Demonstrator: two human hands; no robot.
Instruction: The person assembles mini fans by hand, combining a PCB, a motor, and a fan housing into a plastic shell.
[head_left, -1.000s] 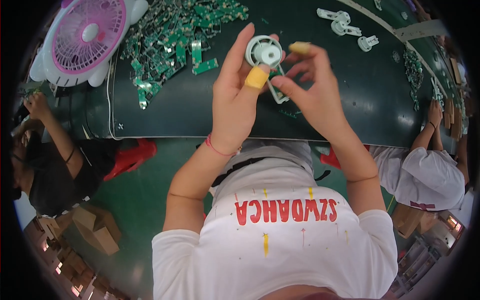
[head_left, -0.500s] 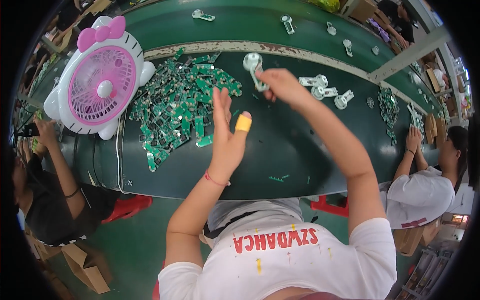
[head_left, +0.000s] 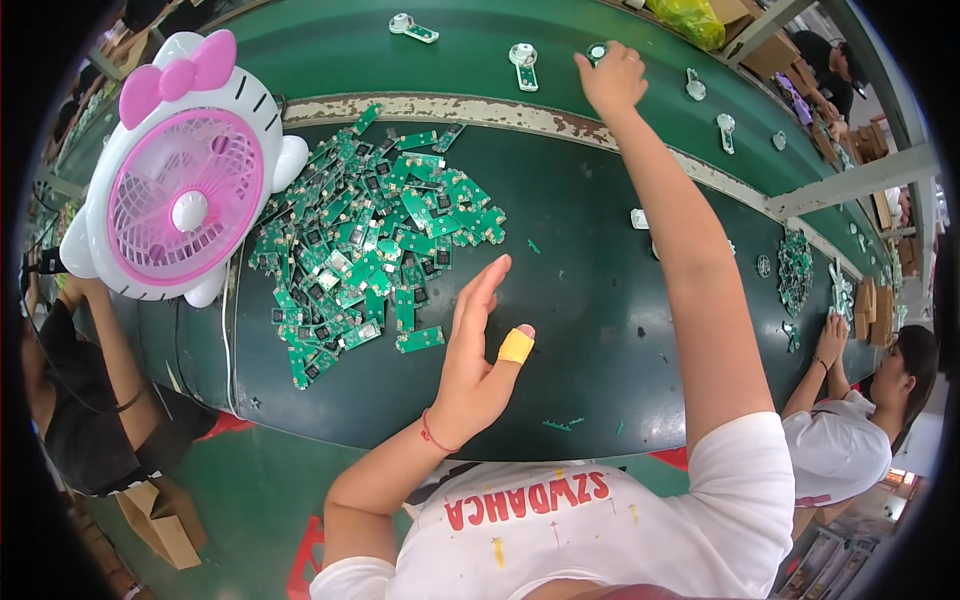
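Note:
My right hand [head_left: 614, 82] reaches over the green conveyor belt, thumb and fingers closed around a white round-headed part [head_left: 597, 52]; the hand covers most of the part. To its left on the belt lies a similar white part with a round head and a green circuit board in its handle [head_left: 523, 68]. My left hand [head_left: 478, 365] hovers over the dark table, fingers straight, holding nothing; yellow tape [head_left: 515, 346] wraps its thumb. Beyond it spreads a heap of green circuit boards [head_left: 385, 230].
A white and pink fan [head_left: 188, 190] stands left of the heap. Several more white parts, such as one [head_left: 413, 28], lie on the belt. My right forearm partly hides white parts [head_left: 640, 218] on the table. A metal post [head_left: 850, 180] stands right; people sit on both sides.
My right hand has left the white part it held, which now lies on the belt, and moved up and right to another one. My left hand stays open, now lower in view.

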